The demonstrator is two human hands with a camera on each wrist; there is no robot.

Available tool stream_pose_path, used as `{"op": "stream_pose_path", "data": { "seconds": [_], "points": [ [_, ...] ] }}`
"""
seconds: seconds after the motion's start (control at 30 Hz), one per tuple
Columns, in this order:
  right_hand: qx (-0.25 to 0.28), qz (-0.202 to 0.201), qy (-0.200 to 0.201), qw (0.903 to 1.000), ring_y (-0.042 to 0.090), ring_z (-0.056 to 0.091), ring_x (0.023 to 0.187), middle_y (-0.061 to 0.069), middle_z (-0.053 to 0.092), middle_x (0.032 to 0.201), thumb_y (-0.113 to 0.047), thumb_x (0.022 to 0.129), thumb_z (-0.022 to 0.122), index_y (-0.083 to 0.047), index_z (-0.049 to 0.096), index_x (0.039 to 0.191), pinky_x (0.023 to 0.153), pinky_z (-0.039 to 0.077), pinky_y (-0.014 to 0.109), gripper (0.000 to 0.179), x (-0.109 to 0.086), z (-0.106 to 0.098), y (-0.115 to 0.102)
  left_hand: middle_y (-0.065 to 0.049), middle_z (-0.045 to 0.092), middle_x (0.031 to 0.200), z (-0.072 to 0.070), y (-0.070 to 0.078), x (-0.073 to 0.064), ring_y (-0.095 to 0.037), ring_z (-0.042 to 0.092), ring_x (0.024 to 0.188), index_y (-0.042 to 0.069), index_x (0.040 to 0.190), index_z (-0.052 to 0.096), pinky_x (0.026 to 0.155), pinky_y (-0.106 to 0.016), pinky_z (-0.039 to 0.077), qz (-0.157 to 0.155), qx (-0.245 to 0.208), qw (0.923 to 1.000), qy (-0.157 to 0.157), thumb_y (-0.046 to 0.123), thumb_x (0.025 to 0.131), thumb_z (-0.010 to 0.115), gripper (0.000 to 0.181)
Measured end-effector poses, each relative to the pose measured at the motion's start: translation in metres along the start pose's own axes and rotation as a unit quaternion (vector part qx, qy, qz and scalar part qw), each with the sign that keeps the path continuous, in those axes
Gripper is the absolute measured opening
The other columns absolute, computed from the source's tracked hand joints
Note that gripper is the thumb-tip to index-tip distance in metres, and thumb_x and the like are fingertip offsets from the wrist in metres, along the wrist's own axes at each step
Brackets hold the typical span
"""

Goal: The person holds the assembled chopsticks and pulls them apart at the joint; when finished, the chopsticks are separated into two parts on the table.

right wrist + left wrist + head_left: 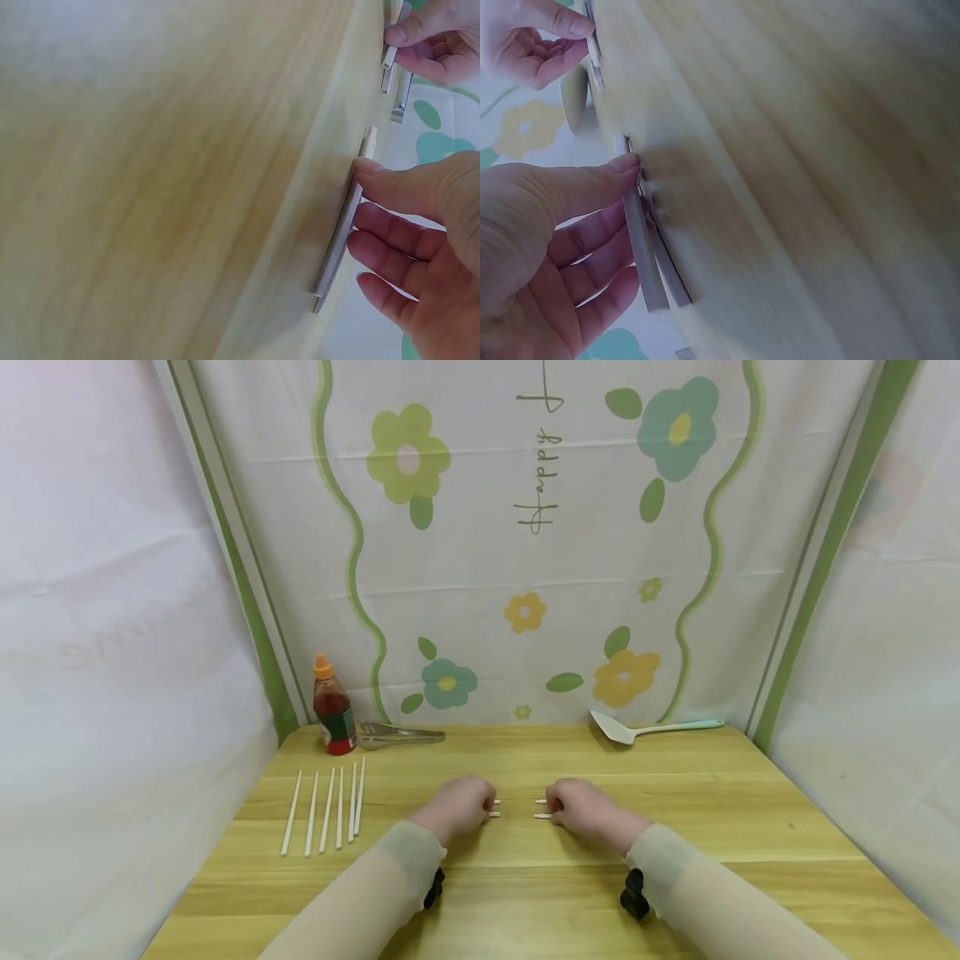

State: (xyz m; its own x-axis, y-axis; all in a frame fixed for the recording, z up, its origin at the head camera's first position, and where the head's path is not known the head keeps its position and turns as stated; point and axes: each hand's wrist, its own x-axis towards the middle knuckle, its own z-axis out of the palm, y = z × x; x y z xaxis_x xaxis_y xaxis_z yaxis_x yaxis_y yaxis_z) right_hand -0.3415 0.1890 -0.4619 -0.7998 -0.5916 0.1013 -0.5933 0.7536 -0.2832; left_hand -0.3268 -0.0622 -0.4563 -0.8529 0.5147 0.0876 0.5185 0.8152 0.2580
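Observation:
In the head view, my left hand (463, 803) is just left of the table's middle, with two slim white stick ends (494, 814) showing past its fingers. The left wrist view shows it pinching a short, square-ended stick (642, 255) between thumb and fingers. A second stick (671, 274) lies close beside it. Facing it across a small gap is my right hand (583, 807), with two white stick ends (542, 816) pointing left. Its thumb and fingers pinch a slim stick (341, 232) low over the table, and another runs along its edge, mostly hidden.
Several white chopsticks (310, 814) lie in a row on the left of the wooden table (525, 902). Behind them stand a red sauce bottle (335, 714) and metal tongs (401, 737). A white spatula (618, 729) leans toward the flowered cloth (480, 552) at the back right.

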Motion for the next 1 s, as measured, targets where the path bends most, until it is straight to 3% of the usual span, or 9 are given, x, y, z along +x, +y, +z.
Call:
{"op": "stream_pose_path", "data": {
  "seconds": [0.27, 0.4, 0.57, 0.67, 0.73, 0.8, 0.9, 1.0],
  "points": [
    [0.006, 0.023, -0.006, 0.9997, 0.014, 0.047, 0.064, -0.008, 0.051, 0.069, -0.001, 0.083, 0.075, -0.016, 0.06, 0.074, 0.063, 0.042, 0.035, 0.023, 0.0, -0.003, 0.004, 0.013, 0.057, 0.07, 0.0, 0.006, 0.007, -0.007, 0.049, 0.065, 0.018, 0.072, 0.068, 0.064, -0.026, 0.045, 0.001, 0.022, 0.9997, 0.005, 0.01, 0.086, 0.076, 0.018],
    [0.013, 0.034, -0.012, 0.9993, 0.014, 0.047, 0.064, -0.008, 0.051, 0.069, -0.001, 0.084, 0.074, -0.016, 0.06, 0.074, 0.063, 0.042, 0.035, 0.022, -0.001, -0.005, 0.004, 0.01, 0.06, 0.076, -0.001, 0.005, 0.004, -0.007, 0.053, 0.069, 0.016, 0.078, 0.07, 0.067, -0.028, 0.048, 0.008, 0.014, 0.9997, 0.02, 0.014, 0.087, 0.076, 0.011],
    [0.04, 0.037, -0.015, 0.9984, 0.016, 0.047, 0.064, -0.006, 0.052, 0.069, 0.003, 0.084, 0.071, -0.014, 0.062, 0.076, 0.063, 0.041, 0.036, 0.021, -0.001, -0.005, 0.0, 0.002, 0.056, 0.079, -0.02, -0.012, -0.013, -0.016, 0.055, 0.073, 0.011, 0.08, 0.067, 0.067, -0.034, 0.048, -0.002, 0.007, 0.9971, 0.076, 0.006, 0.084, 0.073, 0.008],
    [0.048, 0.037, -0.015, 0.9981, 0.017, 0.046, 0.064, -0.004, 0.051, 0.068, 0.004, 0.084, 0.071, -0.012, 0.061, 0.076, 0.063, 0.04, 0.036, 0.021, -0.001, -0.005, -0.001, 0.0, 0.053, 0.073, -0.039, -0.034, -0.028, -0.019, 0.053, 0.068, 0.01, 0.075, 0.061, 0.062, -0.036, 0.047, -0.064, 0.0, 0.9927, 0.103, -0.003, 0.08, 0.066, 0.014],
    [0.045, 0.04, -0.015, 0.9981, 0.018, 0.046, 0.064, -0.004, 0.051, 0.068, 0.004, 0.084, 0.071, -0.013, 0.061, 0.076, 0.063, 0.04, 0.036, 0.021, -0.001, -0.005, -0.001, -0.002, 0.054, 0.07, -0.053, -0.054, -0.039, -0.021, 0.053, 0.065, 0.009, 0.072, 0.058, 0.059, -0.038, 0.046, -0.127, 0.004, 0.9867, 0.101, -0.008, 0.078, 0.059, 0.018],
    [0.044, 0.045, -0.017, 0.9979, 0.017, 0.046, 0.064, -0.005, 0.051, 0.068, 0.004, 0.083, 0.071, -0.013, 0.061, 0.075, 0.063, 0.04, 0.035, 0.021, -0.001, -0.005, -0.002, -0.006, 0.058, 0.071, -0.065, -0.074, -0.05, -0.022, 0.054, 0.065, 0.007, 0.073, 0.058, 0.058, -0.04, 0.047, -0.195, 0.013, 0.9774, 0.081, -0.009, 0.079, 0.054, 0.017],
    [0.047, 0.05, -0.017, 0.9975, 0.017, 0.047, 0.065, -0.005, 0.051, 0.068, 0.004, 0.083, 0.071, -0.013, 0.061, 0.075, 0.063, 0.04, 0.035, 0.021, -0.001, -0.005, -0.001, -0.013, 0.063, 0.08, -0.077, -0.103, -0.063, -0.026, 0.056, 0.068, 0.004, 0.079, 0.062, 0.059, -0.045, 0.048, -0.268, 0.027, 0.962, 0.046, -0.004, 0.084, 0.052, 0.014],
    [0.053, 0.049, -0.016, 0.9973, 0.017, 0.047, 0.065, -0.005, 0.052, 0.069, 0.005, 0.082, 0.071, -0.013, 0.061, 0.075, 0.063, 0.04, 0.035, 0.022, -0.001, -0.005, 0.001, -0.013, 0.062, 0.083, -0.079, -0.123, -0.073, -0.028, 0.055, 0.071, 0.004, 0.082, 0.062, 0.061, -0.045, 0.047, -0.301, 0.0, 0.9533, 0.025, 0.002, 0.087, 0.055, 0.008]
  ]
}}
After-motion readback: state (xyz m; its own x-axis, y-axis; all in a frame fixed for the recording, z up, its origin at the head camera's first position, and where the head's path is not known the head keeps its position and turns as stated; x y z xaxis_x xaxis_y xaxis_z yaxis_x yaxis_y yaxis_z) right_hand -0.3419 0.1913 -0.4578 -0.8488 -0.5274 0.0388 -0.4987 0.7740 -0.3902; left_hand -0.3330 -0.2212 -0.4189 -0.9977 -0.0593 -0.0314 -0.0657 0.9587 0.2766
